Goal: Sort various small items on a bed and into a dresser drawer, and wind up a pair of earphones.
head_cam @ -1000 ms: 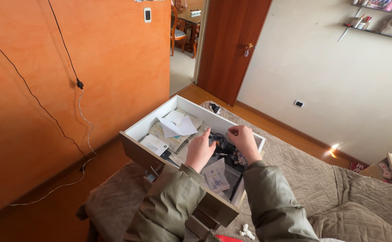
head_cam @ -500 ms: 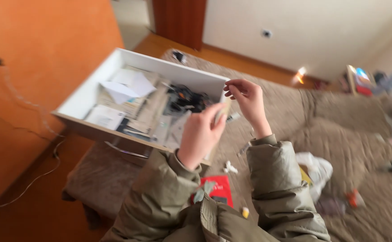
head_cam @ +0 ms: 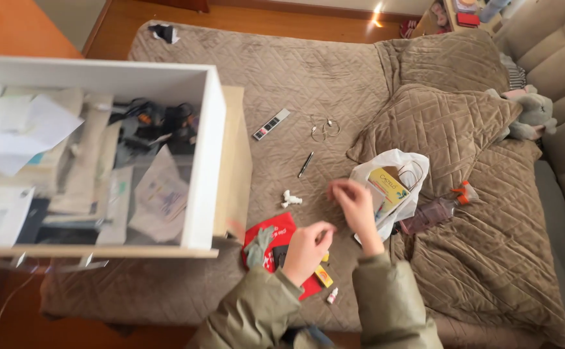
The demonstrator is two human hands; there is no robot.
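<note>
the drawer [head_cam: 211,161] rests on the bed [head_cam: 282,77] at nine o'clock, with papers [head_cam: 24,129] and cables [head_cam: 156,119] inside. the bag [head_cam: 392,187] lies at three o'clock of centre, the bottle [head_cam: 434,212] just beside it. the pen [head_cam: 305,164] lies near centre, the strip [head_cam: 271,124] at eleven o'clock of it, the pouch [head_cam: 276,232] at six o'clock.

we see open quilted bedspread [head_cam: 282,71] above the small clutter, where a hand could pass freely. the white drawer [head_cam: 208,148] walls off our left side. around our left hand [head_cam: 307,249] and right hand [head_cam: 355,203] lie a red packet [head_cam: 276,234], a white plastic bag [head_cam: 395,184], a crumpled tissue [head_cam: 290,199], a pen [head_cam: 306,164] and a bottle [head_cam: 434,212], leaving narrow gaps.
</note>
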